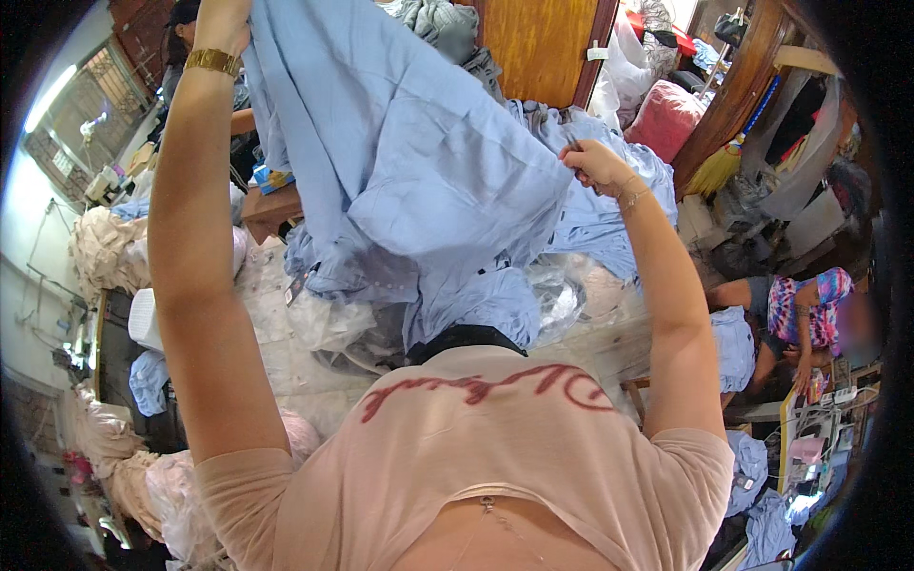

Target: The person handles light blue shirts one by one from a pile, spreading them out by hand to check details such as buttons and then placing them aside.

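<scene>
Hanging between raised hands, a light-blue cloth [447, 162] fills the space ahead; the right hand's grip [600, 168] pinches its edge beside a small dark tool [573, 145]. The left hand [221, 29] is cropped, its grip impossible to tell. Beyond: blue fabric [619, 214], red bundle [662, 119], wooden door [533, 48].

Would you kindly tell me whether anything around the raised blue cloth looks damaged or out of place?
No damage stands out on the pale blue woven cloth. Crumpled clear plastic sheeting lies loose beneath it, which looks untidy.
</scene>
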`<state>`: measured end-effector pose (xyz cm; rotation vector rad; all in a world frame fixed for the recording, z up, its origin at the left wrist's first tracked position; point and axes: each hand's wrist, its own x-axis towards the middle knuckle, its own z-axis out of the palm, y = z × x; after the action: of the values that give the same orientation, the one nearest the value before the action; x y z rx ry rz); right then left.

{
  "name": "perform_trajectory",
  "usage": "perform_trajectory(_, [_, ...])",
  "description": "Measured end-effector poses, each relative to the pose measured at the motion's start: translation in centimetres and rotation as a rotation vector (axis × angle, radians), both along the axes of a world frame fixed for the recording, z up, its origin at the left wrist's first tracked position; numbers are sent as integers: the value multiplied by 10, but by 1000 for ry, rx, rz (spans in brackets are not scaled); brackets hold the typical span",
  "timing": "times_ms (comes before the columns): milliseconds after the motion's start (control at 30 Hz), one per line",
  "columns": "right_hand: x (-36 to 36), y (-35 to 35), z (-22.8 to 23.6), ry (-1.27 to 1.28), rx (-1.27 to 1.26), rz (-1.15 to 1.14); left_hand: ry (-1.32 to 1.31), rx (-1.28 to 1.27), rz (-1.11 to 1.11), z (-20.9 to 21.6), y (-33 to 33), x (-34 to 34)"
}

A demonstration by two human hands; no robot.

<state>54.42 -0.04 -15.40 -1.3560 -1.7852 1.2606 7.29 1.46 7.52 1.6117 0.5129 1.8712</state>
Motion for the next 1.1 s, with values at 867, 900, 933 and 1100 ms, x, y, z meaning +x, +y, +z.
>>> perform_trajectory(867, [-99, -24, -100, 1300, -620, -358, 204, -67, 348, 13, -72, -15])
perform_trajectory(900, [-91, -22, -89, 1299, -575, -354, 364, -72, 558, 13, -97, 6])
perform_trajectory(933, [-82, -19, -73, 1258, -512, -241, 387, -83, 579, 11, -113, 9])
perform_trajectory(1100, [-76, -42, -20, 681, -72, -313, 480, -235, 780, -10, -120, -62])
